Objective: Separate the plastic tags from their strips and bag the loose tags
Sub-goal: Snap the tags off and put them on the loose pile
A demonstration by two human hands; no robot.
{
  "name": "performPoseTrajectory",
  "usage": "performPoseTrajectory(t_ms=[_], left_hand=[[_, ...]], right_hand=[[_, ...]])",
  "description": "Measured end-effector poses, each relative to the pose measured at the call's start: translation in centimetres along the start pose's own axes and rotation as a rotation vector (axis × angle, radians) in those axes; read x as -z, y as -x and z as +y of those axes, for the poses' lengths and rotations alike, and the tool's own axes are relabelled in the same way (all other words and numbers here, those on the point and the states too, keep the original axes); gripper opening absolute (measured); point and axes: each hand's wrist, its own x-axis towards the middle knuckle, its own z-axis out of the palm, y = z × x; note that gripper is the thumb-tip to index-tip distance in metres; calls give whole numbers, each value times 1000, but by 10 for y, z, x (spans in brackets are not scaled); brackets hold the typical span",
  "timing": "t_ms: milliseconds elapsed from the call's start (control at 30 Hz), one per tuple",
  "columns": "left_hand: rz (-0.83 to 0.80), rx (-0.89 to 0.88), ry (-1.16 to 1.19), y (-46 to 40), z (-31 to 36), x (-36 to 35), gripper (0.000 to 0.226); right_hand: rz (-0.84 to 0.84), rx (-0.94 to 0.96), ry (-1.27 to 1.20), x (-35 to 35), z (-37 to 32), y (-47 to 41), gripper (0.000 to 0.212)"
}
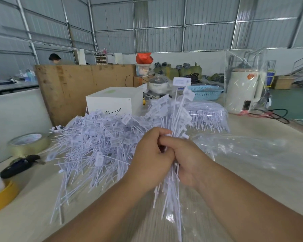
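A big heap of loose white plastic tags (pixel 94 137) covers the middle of the table. Both hands meet above the table's near centre, holding one upright bundle of tags (pixel 177 110) between them. My left hand (pixel 150 159) grips the bundle from the left, and my right hand (pixel 187 161) curls round it from the right. The tag heads fan out above the fists; the thin tails (pixel 171 203) hang down below them. A clear plastic bag (pixel 243 154) lies flat on the table to the right, under the bundle.
Bagged tags (pixel 208 114) lie behind the hands. A roll of clear tape (pixel 29 142), a dark tool (pixel 19 165) and a yellow tape roll (pixel 2 196) sit left. A white box (pixel 115 100), blue basket (pixel 205 92) and white appliance (pixel 241 91) stand behind. A person (pixel 55 58) works far back.
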Motion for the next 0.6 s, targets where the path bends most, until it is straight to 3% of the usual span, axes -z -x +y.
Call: performPoseTrajectory(t_ms=[167,233,333,433,500,600], left_hand=[[-214,172,105,-6,9,5,44],[-251,120,-6,-8,12,8,47],[-286,-58,-68,-1,19,8,28],[-5,-72,-86,7,14,12,24],[168,-44,-185,7,8,19,21],[134,299,-156,-3,2,29,22]], right_hand=[[35,-30,34,10,-10,1,18],[56,-16,52,12,-13,2,22],[76,-3,48,13,-17,2,26],[93,-27,109,15,-24,5,29],[106,-41,110,17,-30,9,41],[139,-31,116,22,-37,13,46]])
